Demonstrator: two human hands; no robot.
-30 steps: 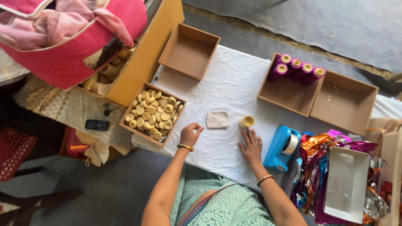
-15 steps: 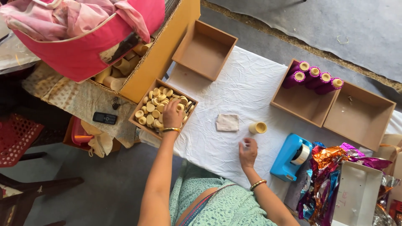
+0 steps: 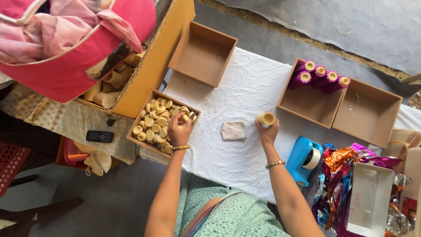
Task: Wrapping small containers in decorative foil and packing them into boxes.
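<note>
Nearest the person: the right hand (image 3: 266, 131), fingers wrapped round a short cream tube (image 3: 265, 118) held upright just above the white cloth (image 3: 245, 87). The left hand (image 3: 179, 130) lies in the shallow brown tray (image 3: 137, 139) of cream round caps (image 3: 158, 123), fingers curled down among them; whether a cap is pinched cannot be told.

Handling note, as a judgement: the tube is best kept upright and steady with its open end up, and a single cap lifted cleanly by its rim, so neighbouring caps are not spilled over the low tray wall.

Between the hands: a small folded beige rag (image 3: 233, 130), flat on the cloth.

Right of the person: a blue tape dispenser (image 3: 303, 159) holding a pale roll; beside it a heap of shiny foil wrappers (image 3: 341, 175) in purple, orange and blue; a narrow white box (image 3: 368, 206), open.

Left, off the cloth: a black mobile phone (image 3: 99, 136) on patterned fabric.

Farther: an empty brown box (image 3: 202, 53); a brown box (image 3: 309, 101) with four purple-wrapped tubes (image 3: 320, 77) leaning on its far wall; an empty brown box (image 3: 367, 113) touching it.

Far left: a long yellow carton (image 3: 149, 74) of bare tubes; a pink bag (image 3: 66, 48) over it.
</note>
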